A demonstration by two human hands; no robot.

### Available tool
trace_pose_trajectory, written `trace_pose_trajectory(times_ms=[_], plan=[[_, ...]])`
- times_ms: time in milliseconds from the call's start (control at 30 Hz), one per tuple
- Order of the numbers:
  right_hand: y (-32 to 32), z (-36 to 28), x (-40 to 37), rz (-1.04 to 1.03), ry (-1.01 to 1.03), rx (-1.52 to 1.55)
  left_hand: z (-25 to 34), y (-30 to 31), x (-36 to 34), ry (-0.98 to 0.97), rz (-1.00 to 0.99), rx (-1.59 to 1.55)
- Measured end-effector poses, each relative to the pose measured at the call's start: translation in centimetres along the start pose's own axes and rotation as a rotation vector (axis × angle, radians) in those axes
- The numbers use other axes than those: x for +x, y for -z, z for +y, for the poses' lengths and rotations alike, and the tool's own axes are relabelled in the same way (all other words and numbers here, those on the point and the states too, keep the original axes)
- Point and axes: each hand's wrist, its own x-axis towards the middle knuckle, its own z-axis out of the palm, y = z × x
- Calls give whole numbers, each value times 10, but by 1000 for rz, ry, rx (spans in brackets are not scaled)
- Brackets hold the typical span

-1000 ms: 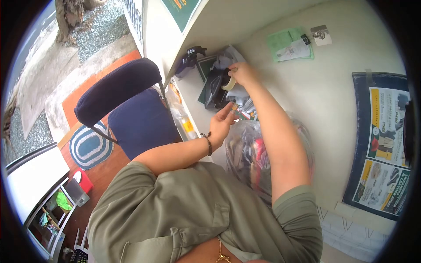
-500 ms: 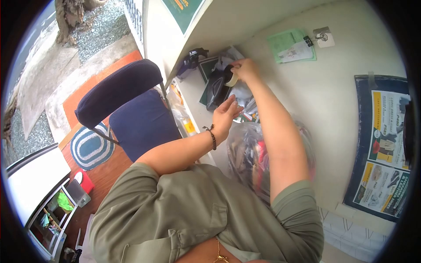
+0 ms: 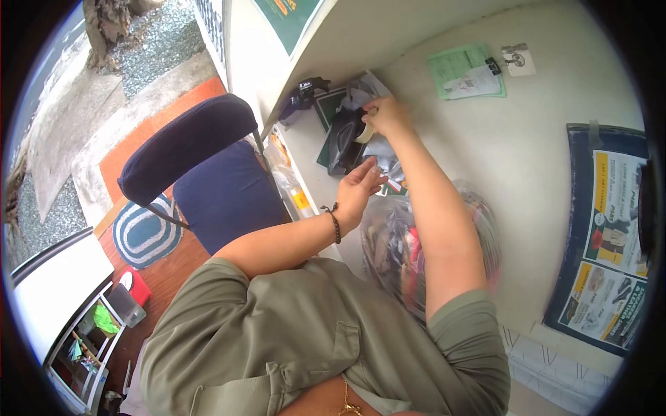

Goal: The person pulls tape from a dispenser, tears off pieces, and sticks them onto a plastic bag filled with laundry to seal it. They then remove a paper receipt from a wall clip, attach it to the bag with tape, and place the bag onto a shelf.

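My right hand [image 3: 390,119] grips a roll of tape [image 3: 365,132], pale cream in colour, by its upper edge. Below and left of it my left hand [image 3: 357,191], with a dark beaded bracelet at the wrist, has its thumb and fingertips pinched together. I cannot tell what is between them. Behind the tape lies a black plastic-wrapped bundle [image 3: 342,147] on the white counter [image 3: 303,151]. A large clear plastic bag [image 3: 388,232], packed with mixed coloured things, stands below my hands and is partly covered by my right forearm.
A dark blue chair [image 3: 225,187] stands left of the counter, near an oval blue-and-white mat [image 3: 147,232]. A dark purple object [image 3: 302,96] sits at the counter's far corner. Green papers [image 3: 466,73] and a blue-bordered poster board [image 3: 603,236] hang on the wall.
My right hand has shifted slightly downward with the tape roll. My left hand has moved slightly down, its fingers now more curled together.
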Motion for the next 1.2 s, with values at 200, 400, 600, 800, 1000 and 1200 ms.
trace_pose_trajectory(times_ms=[200,400,600,800,1000,1200], plan=[[-10,12,-11,125,146,-80,-3,12,-3,20,42,9],[-4,11,-17,136,-261,265,-5,21,-14,-35,107,-32],[-1,28,-23,163,26,-84,-16,21,-10,-14,106,-35],[-7,-2,-51,75,20,-399,-17,28,-9,-1,193,-80],[-13,0,-54,14,56,-511,-18,26,-12,-1,191,-74],[-7,9,-19,-23,98,-299,-26,28,-12,49,149,-57]])
